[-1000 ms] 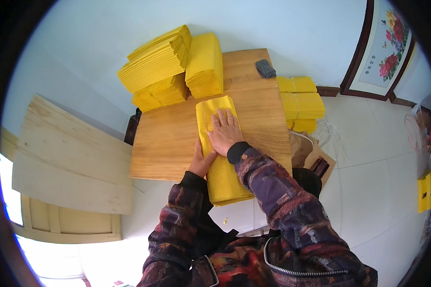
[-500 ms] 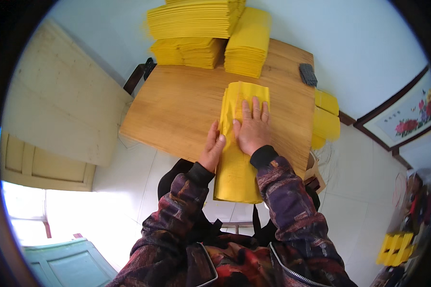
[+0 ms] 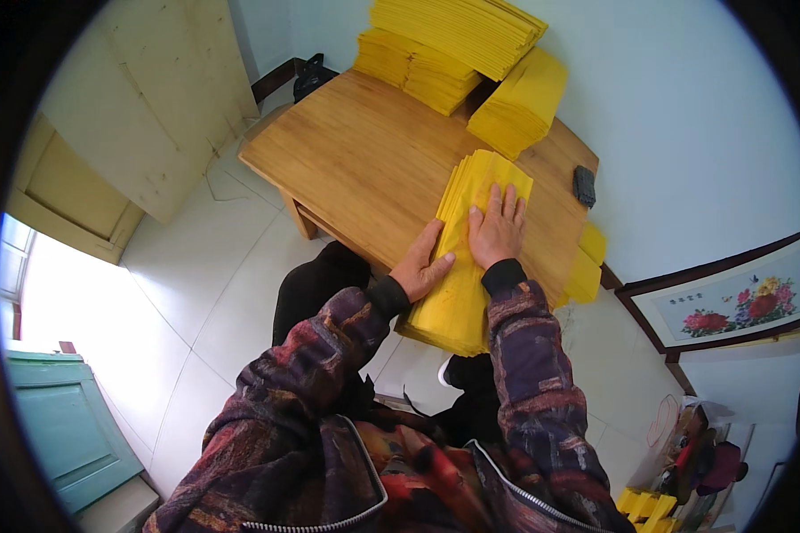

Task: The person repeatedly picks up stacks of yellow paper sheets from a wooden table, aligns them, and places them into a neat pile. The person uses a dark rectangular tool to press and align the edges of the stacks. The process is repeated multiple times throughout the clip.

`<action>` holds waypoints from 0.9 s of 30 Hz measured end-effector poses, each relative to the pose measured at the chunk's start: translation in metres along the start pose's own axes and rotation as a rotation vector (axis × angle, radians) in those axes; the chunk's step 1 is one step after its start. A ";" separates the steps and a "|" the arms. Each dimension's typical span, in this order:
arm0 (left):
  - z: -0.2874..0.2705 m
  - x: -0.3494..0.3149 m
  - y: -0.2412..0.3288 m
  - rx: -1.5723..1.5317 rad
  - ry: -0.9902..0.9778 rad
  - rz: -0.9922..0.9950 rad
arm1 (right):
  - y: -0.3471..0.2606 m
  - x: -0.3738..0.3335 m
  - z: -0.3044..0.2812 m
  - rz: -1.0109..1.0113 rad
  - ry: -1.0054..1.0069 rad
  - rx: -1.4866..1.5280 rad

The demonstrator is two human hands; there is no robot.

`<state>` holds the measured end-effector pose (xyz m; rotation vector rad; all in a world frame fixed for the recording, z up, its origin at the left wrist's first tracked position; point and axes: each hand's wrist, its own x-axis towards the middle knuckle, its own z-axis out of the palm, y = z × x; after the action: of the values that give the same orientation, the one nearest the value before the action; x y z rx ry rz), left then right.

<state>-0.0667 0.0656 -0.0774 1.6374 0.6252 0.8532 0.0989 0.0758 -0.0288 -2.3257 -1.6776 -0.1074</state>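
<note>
A thick stack of folded yellow sheets [image 3: 449, 306] lies lengthwise at the near edge of the table, its near end jutting out over my lap. My right hand [image 3: 496, 235] rests flat on top of the stack, fingers stretched out toward its far end. Against the stack's left side lies my left hand [image 3: 420, 265], fingers extended along the edge and the thumb apart over the top. Several layers show fanned along the left edge of the far half.
More yellow stacks stand at the back of the wooden table [image 3: 347, 151], including a block [image 3: 520, 102] at right. A dark grey pad [image 3: 584, 186] sits at the right edge. Yellow bundles [image 3: 585, 266] are beyond that side. A framed flower picture [image 3: 729, 306] leans at right.
My view has turned, so the table and back stacks appear shifted and tilted. Both hands stay on the yellow stack, the left one still at its side and the right one still on top.
</note>
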 end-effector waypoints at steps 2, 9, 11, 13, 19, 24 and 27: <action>-0.002 -0.001 0.001 -0.031 -0.025 -0.012 | 0.007 0.006 -0.003 -0.004 -0.056 0.084; -0.005 0.006 -0.005 -0.287 -0.066 -0.100 | 0.042 0.022 -0.034 -0.116 -0.045 0.657; -0.004 0.006 -0.004 -0.329 -0.074 -0.084 | 0.037 0.016 -0.038 -0.155 -0.013 0.503; -0.005 0.006 0.000 -0.339 -0.079 -0.083 | 0.024 0.008 -0.037 -0.156 -0.010 0.364; -0.004 0.003 0.006 -0.364 -0.065 -0.064 | -0.007 -0.022 -0.019 -0.064 -0.008 0.073; 0.003 -0.001 -0.012 -0.165 0.012 -0.041 | -0.005 -0.030 -0.007 -0.070 0.023 0.051; 0.003 0.002 -0.017 -0.166 0.035 -0.033 | -0.005 -0.030 -0.004 -0.044 0.016 0.082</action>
<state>-0.0620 0.0690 -0.0943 1.4622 0.5885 0.8876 0.0851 0.0486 -0.0310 -2.2233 -1.6937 -0.0646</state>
